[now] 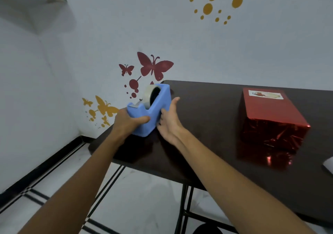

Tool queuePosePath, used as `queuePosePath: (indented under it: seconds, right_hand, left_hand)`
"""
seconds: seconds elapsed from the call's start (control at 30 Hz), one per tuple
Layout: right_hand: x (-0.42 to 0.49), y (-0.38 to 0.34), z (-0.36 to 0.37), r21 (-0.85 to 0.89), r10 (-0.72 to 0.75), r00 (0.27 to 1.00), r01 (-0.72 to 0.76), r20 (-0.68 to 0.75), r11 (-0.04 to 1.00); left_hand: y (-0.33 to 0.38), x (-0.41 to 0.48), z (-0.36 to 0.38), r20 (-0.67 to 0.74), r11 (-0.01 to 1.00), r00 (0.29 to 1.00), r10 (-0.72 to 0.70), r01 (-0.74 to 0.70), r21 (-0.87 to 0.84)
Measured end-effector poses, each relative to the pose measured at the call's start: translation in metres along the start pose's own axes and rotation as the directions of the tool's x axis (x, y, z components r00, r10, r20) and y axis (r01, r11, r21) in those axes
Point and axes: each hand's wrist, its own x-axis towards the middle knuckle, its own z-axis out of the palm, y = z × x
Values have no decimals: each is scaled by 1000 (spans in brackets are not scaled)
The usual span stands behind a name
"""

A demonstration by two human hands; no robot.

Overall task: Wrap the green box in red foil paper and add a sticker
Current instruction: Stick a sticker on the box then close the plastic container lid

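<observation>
At the bottom of the frame, two bare forearms reached up from the lower edge toward the middle. Under them was a white tiled floor with dark lines, and the black metal legs of the table showed at the lower centre.

The dark brown table filled the right and middle part of the frame. Near its left edge stood a blue tape dispenser, and both hands were on it. The left hand gripped the near left end of the dispenser, with the thumb curled across its near face; the other fingers were hidden behind it. The right hand lay against the right side of the dispenser with the fingers mostly straight and the thumb pointing up, so it touched the dispenser but did not close around it. A roll of clear tape sat in the top of the dispenser.

On the right of the frame, well apart from the hands, the box stood on the table, fully covered in red foil paper. A white sticker with a red picture lay on the far part of its top. A small white thing, cut by the right edge, lay near the box; I could not tell what it was.

Behind the table rose a pale wall with red butterfly decals at the centre and yellow ones lower left.
</observation>
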Motion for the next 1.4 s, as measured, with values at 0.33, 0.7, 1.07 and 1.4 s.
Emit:
queuePosePath:
  seconds: [0.33,0.7,1.07,1.4]
  right_hand:
    - [2,31,36,14,-7,1000,8,-4,1000]
    - [-8,17,21,12,23,998,-24,60,1000]
    - [-78,-47,-9,-251,-174,984,175,26,952]
    - [-185,-131,-158,-793,-693,579,125,-430,597]
  left_hand:
    - [-21,-10,-34,-27,999,999,-19,18,-31]
    - [-18,-15,-18,-73,1000,997,2,-2,-9]
    - [51,-63,-7,-559,813,660,502,-581,43]
    - [134,-88,183,377,934,854,358,-321,-158]
